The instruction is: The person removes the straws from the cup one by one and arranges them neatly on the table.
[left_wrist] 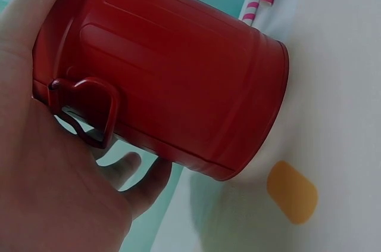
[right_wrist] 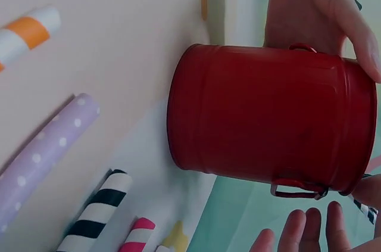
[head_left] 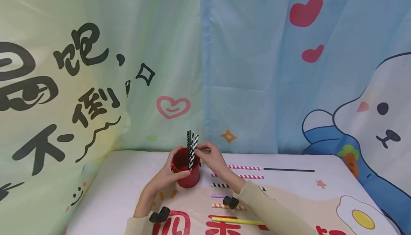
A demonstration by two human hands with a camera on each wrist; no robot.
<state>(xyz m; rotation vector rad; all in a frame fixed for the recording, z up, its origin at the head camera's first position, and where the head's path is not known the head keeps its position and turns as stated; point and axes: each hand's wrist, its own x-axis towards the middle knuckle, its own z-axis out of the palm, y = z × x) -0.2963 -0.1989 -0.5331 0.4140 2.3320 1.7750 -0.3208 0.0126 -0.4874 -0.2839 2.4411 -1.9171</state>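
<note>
A red metal bucket (head_left: 188,179) with small side handles is held by my left hand (head_left: 170,172), its thumb across the front of the rim and its fingers round the side. The same bucket (left_wrist: 172,79) fills much of the left wrist view. Several black-and-white patterned paper straws (head_left: 189,140) stand upright in it, their lower ends hidden. At the rim's right, my right hand (head_left: 212,158) pinches a black-and-white striped straw (head_left: 193,153) between thumb and forefinger. In the right wrist view the other fingers (right_wrist: 309,228) of that hand are spread below the bucket (right_wrist: 268,115).
On the table lie pink-striped straws (head_left: 247,176), a black-striped straw (head_left: 219,185), a purple dotted straw (right_wrist: 50,139), an orange-striped straw (head_left: 219,205), a yellow straw (head_left: 237,221) and a thin black straw (head_left: 289,169). A printed curtain (head_left: 244,67) hangs behind the table.
</note>
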